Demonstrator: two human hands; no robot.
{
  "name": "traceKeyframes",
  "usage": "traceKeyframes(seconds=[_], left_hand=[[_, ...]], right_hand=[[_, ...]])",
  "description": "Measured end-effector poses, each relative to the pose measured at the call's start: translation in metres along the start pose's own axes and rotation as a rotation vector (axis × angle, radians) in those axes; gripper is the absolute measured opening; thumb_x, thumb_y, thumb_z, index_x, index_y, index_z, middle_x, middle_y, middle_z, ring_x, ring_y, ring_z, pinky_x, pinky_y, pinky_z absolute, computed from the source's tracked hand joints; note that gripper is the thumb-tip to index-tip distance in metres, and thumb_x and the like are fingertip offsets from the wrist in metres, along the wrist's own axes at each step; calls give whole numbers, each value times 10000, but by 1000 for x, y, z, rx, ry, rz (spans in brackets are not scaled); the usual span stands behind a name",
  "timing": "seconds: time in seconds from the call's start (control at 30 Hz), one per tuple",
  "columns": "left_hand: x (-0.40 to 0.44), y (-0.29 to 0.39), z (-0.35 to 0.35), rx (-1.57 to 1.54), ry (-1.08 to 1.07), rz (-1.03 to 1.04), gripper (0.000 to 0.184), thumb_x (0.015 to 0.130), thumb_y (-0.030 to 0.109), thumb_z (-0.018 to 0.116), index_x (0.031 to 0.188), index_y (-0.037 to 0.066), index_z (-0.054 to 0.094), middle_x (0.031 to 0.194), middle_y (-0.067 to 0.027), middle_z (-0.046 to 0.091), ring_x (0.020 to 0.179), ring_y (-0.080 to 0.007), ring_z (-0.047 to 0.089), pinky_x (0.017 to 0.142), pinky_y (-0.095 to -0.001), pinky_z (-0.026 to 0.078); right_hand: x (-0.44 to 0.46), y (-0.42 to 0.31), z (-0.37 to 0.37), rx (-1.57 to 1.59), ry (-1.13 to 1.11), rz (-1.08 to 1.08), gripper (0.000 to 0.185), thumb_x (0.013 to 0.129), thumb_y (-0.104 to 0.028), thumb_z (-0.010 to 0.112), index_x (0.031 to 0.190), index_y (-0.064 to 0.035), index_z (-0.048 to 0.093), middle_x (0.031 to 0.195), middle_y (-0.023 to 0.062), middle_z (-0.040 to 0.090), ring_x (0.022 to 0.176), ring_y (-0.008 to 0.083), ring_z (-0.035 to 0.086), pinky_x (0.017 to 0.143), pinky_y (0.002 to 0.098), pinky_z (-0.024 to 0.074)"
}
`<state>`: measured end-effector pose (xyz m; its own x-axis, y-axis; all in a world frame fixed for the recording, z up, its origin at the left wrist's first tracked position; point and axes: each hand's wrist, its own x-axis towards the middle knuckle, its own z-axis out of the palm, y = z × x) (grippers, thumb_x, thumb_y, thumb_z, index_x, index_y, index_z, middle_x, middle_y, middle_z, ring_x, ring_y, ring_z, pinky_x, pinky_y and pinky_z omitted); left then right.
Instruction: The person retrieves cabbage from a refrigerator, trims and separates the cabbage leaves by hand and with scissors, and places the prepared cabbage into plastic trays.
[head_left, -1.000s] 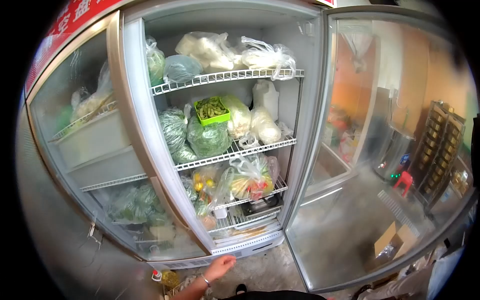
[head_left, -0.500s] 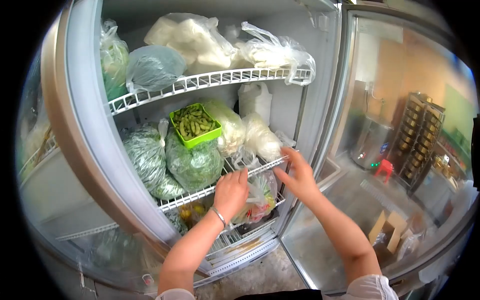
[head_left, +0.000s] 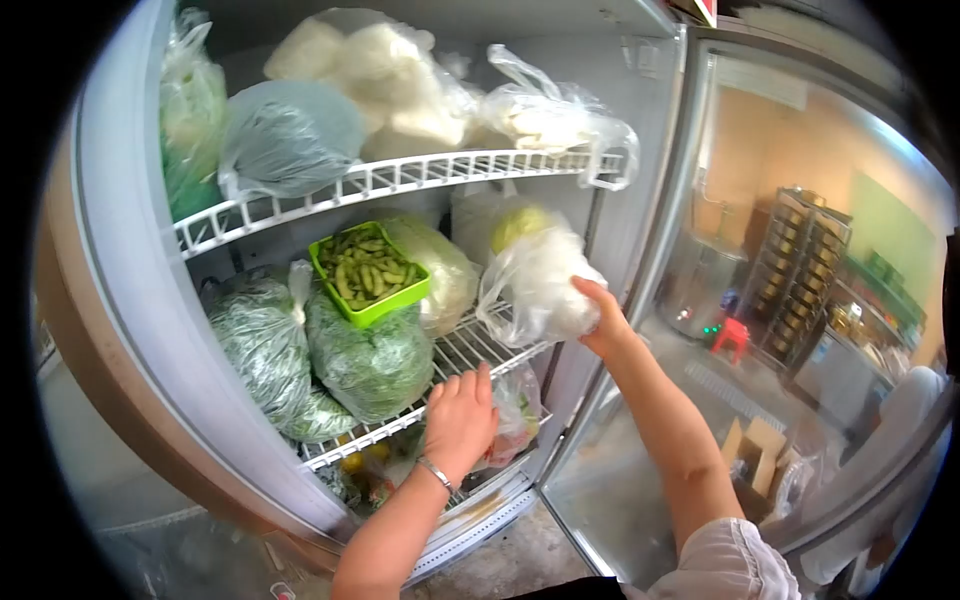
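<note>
Clasping the white bag (head_left: 548, 285) to its left, the right hand (head_left: 602, 320) seems to have it secured, release not yet done; the left hand (head_left: 462, 418) bends its fingers at the wire shelf (head_left: 375, 432), grip unclear.

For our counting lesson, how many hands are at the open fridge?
2: the left hand by the front edge of the wire shelf, and the right hand gripping a translucent plastic bag. Neither is hidden.
</note>
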<state>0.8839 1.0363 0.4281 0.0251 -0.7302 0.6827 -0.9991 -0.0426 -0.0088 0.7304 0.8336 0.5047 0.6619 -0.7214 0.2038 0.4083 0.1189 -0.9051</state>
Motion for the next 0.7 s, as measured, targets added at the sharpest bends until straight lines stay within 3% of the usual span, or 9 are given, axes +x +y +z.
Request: traceKeyframes(seconds=[0.07,0.17,0.3,0.37,0.5,0.57,0.6,0.67,0.7], left_hand=[[1,2,-1,-22,-11,-27,616,691,243,707,1221,12,495,959,-86,552,905,-234,531,813,-380,401],[1,6,-4,-30,16,-35,642,671,234,721,1224,0,494,962,-100,549,907,-257,527,806,-386,397],[0,8,-5,4,7,-15,686,659,210,743,1245,-23,475,986,-111,533,913,-271,507,826,-397,385],[-1,10,-9,-13,-32,-34,652,661,184,736,1224,-32,487,1036,-118,531,979,-282,499,888,-395,372],[-5,29,-23,-122,71,5,558,752,169,692,1250,24,487,1261,-151,491,1212,-324,423,1039,-411,306],[-11,55,-29,-654,249,-27,503,802,176,658,1252,24,489,1264,-156,496,1205,-330,443,1041,-416,318],[-17,74,-31,-643,239,-37,503,802,176,658,1252,24,489,1264,-156,496,1205,-330,443,1041,-416,318],[-27,121,-33,-1563,-167,-241,459,864,167,605,1274,13,468,1299,-125,497,1199,-218,473,1006,-354,370],[-31,140,-31,-1706,-216,-243,505,854,147,620,1303,22,424,1296,-117,488,1194,-202,469,998,-342,380]], right_hand=[[-34,8,-7,481,-257,-163,694,853,-408,549,1409,-63,318,1378,151,443,1251,318,446,1055,484,352],[-86,27,-25,675,-307,-222,662,906,-540,396,1416,-122,342,1407,117,423,1271,334,417,1068,490,329],[-146,49,-24,815,-221,-188,631,918,-526,383,1401,-121,371,1398,111,435,1262,333,425,1058,488,339],[-176,60,-26,939,-373,-192,641,911,-538,388,1397,-120,376,1384,116,450,1251,334,436,1050,493,347],[-226,76,-50,929,-167,-110,668,885,-549,430,1381,-102,391,1362,128,466,1232,330,453,1045,476,361],[-253,71,-45,806,-122,-150,598,898,-479,457,1351,-90,420,1311,131,505,1206,328,472,1032,475,372],[-268,68,-41,672,-74,-186,529,910,-409,484,1322,-79,449,1260,133,544,1180,325,491,1020,475,382],[-289,64,-39,560,-2,-199,534,903,-408,488,1314,-70,454,1257,138,544,1173,321,497,1012,469,391],[-298,64,-40,538,30,-194,536,899,-408,489,1310,-65,457,1255,140,544,1169,319,499,1008,466,396]])
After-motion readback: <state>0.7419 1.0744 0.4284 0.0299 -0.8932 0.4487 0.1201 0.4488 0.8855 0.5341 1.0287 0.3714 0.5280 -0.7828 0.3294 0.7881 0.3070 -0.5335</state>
